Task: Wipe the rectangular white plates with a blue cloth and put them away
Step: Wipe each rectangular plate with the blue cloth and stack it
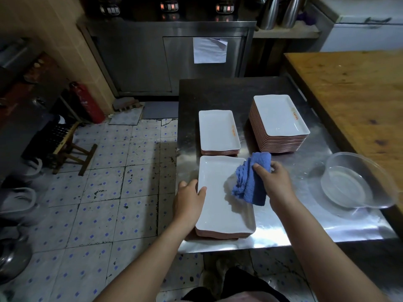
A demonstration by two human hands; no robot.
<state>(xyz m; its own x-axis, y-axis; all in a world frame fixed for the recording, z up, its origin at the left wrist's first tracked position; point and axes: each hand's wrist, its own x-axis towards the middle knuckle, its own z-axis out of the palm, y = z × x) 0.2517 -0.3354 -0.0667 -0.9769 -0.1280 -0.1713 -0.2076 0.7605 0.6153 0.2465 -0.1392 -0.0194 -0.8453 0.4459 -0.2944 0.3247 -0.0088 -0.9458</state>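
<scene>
The wide head view looks forward and steeply down, close above the left hand point(189, 198) and right hand point(275, 182); beyond them the table point(218, 94) seems lens-bowed.

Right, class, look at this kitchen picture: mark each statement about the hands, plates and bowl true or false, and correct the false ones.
1. The right hand holds the blue cloth. True.
2. The left hand holds a cup. False: it holds the edge of the nearest plate.
3. The tallest stack of plates stands farthest right. True.
4. The clear bowl is on the floor. False: it stands on the steel table.
</scene>
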